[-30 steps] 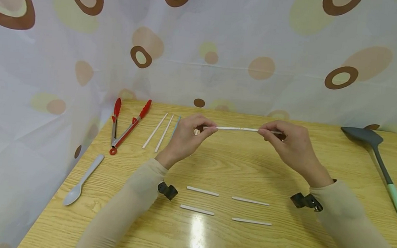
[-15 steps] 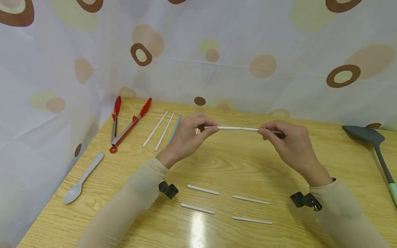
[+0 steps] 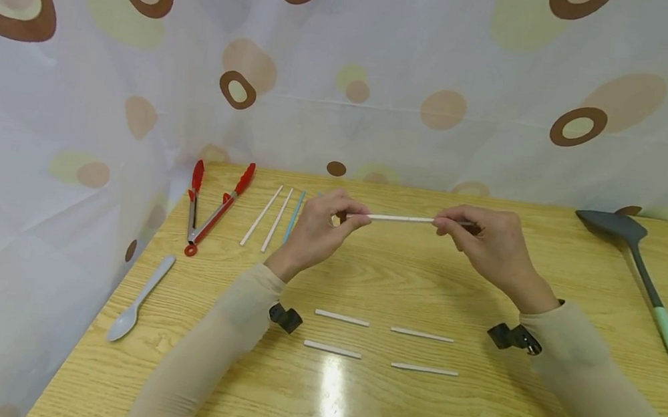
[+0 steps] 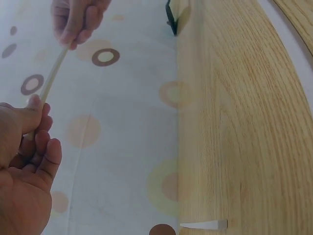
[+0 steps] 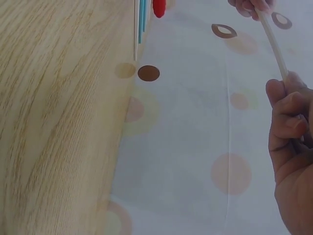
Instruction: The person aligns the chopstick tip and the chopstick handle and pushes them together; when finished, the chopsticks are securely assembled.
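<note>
A white chopstick [image 3: 393, 218] made of two halves is held level above the table, its halves meeting end to end. My left hand [image 3: 322, 229] pinches the left half between thumb and fingers. The right half is pinched by my right hand [image 3: 490, 245] in the same way. In the left wrist view the chopstick [image 4: 53, 78] runs as one straight line from hand to hand. Both outer ends are largely hidden by the fingers. Below the hands lie separate chopstick halves: two on the left [image 3: 332, 350] and two on the right [image 3: 424, 369].
White chopsticks [image 3: 261, 216] and a blue chopstick [image 3: 293, 217] lie behind my left hand, which partly covers the blue. Red-tipped tongs [image 3: 212, 223] and a grey spoon [image 3: 133, 310] are at the left. A turner [image 3: 657, 300] with a mint handle lies at the right.
The small gap between the two chopstick halves has closed, and they now line up. My left hand has shifted slightly right; my right hand has barely moved.
</note>
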`<state>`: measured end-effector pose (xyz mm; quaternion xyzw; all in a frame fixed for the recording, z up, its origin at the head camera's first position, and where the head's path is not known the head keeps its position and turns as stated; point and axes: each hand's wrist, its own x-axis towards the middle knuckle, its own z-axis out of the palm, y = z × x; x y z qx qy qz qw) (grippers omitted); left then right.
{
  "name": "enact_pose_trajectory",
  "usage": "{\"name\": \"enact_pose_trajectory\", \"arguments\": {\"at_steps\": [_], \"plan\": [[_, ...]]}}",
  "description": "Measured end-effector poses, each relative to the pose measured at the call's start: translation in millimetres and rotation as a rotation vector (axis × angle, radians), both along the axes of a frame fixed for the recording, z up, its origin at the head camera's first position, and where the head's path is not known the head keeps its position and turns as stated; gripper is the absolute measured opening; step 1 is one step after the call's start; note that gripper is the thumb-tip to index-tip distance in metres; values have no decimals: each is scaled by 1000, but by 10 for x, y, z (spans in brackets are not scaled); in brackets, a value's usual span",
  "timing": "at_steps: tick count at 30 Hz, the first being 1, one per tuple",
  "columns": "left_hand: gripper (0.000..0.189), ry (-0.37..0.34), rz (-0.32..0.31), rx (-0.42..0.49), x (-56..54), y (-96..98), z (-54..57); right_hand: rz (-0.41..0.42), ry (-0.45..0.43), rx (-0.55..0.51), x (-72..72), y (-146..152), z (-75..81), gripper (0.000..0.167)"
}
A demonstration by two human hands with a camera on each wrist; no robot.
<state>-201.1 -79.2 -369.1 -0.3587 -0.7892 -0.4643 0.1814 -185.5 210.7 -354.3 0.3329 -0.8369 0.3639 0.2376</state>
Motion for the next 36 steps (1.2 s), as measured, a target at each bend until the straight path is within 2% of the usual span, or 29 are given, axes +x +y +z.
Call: {"name": "enact_pose_trajectory", "arguments": {"at_steps": [9, 17, 24, 31, 33, 36], "plan": [[7, 25, 19, 1, 20, 52, -38, -12, 29, -21, -12, 6, -47, 17], [6, 65, 29, 4, 26, 75, 21, -4, 73, -75, -23, -15, -33, 21], [5, 62, 25, 9, 37, 79, 52, 2, 99, -106, -18, -40, -62, 23], [7, 85, 12, 23, 48, 62, 90, 37, 36, -80, 0, 25, 31, 26], [9, 102, 16, 5, 45, 58, 109, 48, 0, -81, 3, 42, 78, 25], [8, 137, 24, -68, 40, 54, 135, 51, -38, -83, -2, 59, 106, 25]]}}
